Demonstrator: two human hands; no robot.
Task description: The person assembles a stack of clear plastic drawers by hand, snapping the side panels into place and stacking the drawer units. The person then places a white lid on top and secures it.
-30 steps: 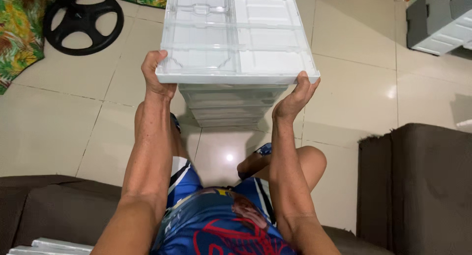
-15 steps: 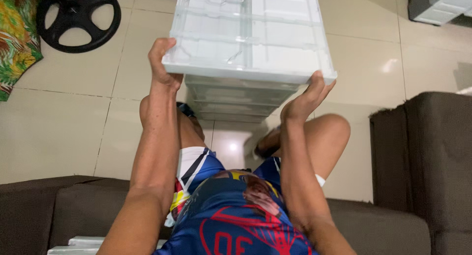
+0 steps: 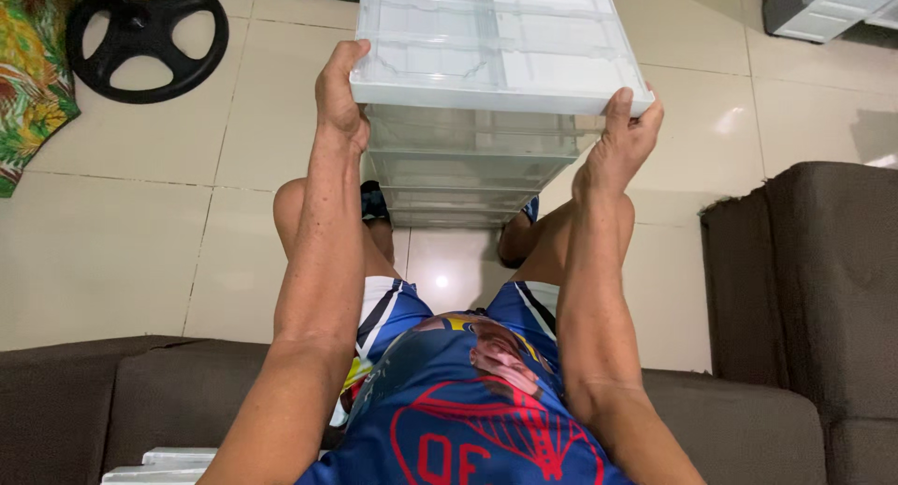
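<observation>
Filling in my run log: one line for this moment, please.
left hand: grips left top edge of clear drawer unit | right hand: grips right edge | person seated on brown sofa

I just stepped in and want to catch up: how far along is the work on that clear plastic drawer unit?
Already done: the clear drawer unit stands on the tiled floor with several tiers stacked. In hand: the left hand and right hand each have a grip on a front corner of the white top panel, level over the stack. Left: I cannot tell whether it is seated; more white plastic pieces lie on the brown sofa.
</observation>
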